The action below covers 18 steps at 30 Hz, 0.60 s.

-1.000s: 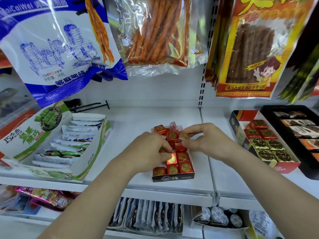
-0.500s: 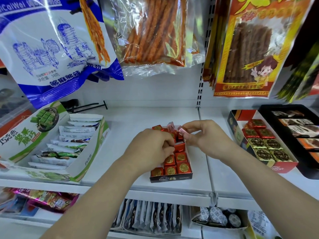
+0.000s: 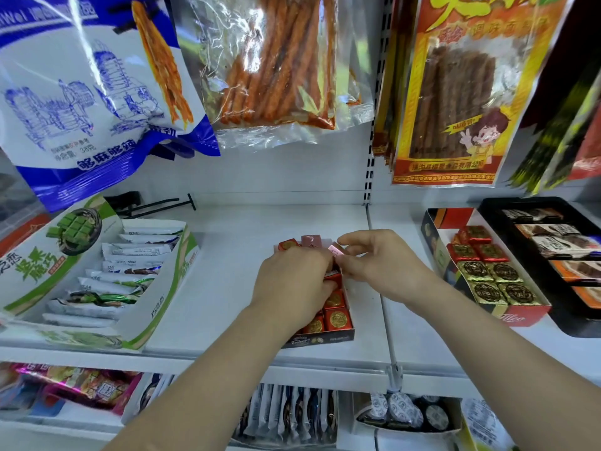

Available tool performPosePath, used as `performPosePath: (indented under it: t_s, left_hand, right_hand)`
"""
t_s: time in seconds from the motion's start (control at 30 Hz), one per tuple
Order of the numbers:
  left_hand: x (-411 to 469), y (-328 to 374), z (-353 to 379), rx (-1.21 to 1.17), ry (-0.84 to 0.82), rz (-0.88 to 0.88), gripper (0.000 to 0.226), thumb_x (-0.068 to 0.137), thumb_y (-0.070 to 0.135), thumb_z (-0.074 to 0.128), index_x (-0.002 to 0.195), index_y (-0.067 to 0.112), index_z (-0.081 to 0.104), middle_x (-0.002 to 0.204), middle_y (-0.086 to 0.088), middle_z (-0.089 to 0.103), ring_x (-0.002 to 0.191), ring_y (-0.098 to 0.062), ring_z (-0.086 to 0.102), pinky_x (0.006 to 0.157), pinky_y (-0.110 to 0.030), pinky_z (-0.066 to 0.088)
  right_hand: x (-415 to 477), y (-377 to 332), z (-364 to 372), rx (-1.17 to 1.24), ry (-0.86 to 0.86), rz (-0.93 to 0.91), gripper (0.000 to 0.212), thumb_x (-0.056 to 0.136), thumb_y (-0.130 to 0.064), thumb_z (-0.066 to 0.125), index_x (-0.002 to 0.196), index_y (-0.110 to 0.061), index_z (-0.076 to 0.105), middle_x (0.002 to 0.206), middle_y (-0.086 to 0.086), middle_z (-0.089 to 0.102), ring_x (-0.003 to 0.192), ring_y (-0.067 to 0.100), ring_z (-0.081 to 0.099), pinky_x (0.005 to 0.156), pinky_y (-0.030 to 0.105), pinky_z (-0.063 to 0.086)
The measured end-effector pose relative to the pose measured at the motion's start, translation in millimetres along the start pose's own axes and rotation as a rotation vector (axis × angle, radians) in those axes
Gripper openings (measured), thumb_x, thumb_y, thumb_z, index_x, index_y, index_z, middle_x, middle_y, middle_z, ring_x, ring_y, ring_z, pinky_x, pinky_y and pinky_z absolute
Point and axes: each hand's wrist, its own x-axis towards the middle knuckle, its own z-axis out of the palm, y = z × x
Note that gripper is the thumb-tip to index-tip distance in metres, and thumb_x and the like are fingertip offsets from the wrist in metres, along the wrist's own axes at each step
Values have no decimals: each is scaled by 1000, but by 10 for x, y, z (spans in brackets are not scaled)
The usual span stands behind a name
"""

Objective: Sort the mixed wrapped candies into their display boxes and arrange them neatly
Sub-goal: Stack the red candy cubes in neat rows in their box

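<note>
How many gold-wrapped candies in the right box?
4 gold-wrapped candies, two-by-two at the front of the right box: back left, back right, front left, front right. More could lie underneath.

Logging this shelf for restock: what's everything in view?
Shelf: one, white, below.
Hanging bags: several, blue, clear, yellow, above.
Green box: one, white bars inside, left.
Small box: one, dark, centre.
Red candies: several, gold seals, small box; some hidden.
Pink candy: one, right fingers; another behind.
Red box: one, red and gold candies, right.
Black tray: one, brown bars, far right.
Packets: many, mixed, lower shelf.
Left hand: over small box, grip hidden.
Right hand: pinches pink candy.
</note>
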Motion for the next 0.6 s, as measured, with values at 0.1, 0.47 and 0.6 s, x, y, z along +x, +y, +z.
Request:
performPosePath:
  t_s: [0.1, 0.47, 0.6]
  left_hand:
    - [11, -17, -32, -67, -50, 17, 11, 87, 38, 59, 91, 28, 57, 96, 5, 63, 91, -19, 58, 68, -29, 41]
    - [-154, -403, -455, -162, -203, -53, 15, 80, 29, 69, 88, 30, 57, 70, 16, 59, 67, -5, 56, 55, -17, 40]
    - [-142, -407, -371, -124, -228, 22, 19, 83, 27, 66, 101, 29, 61, 60, 14, 49, 57, -4, 45, 53, -19, 33]
  right_hand:
    - [4, -2, -9, 22, 20, 7, 33, 83, -30, 72, 113, -17, 67, 97, 6, 69, 89, 23, 68, 90, 45, 54]
    - [-78, -114, -25, -116, -28, -90, 7, 87, -28, 66, 87, -27, 73, 72, -9, 72, 66, 1, 66, 69, 20, 55]
    - [-136, -170, 22, -286, -77, -164, 9, 82, -30, 69, 87, -23, 74, 71, -3, 69, 64, 8, 60, 64, 21, 51]
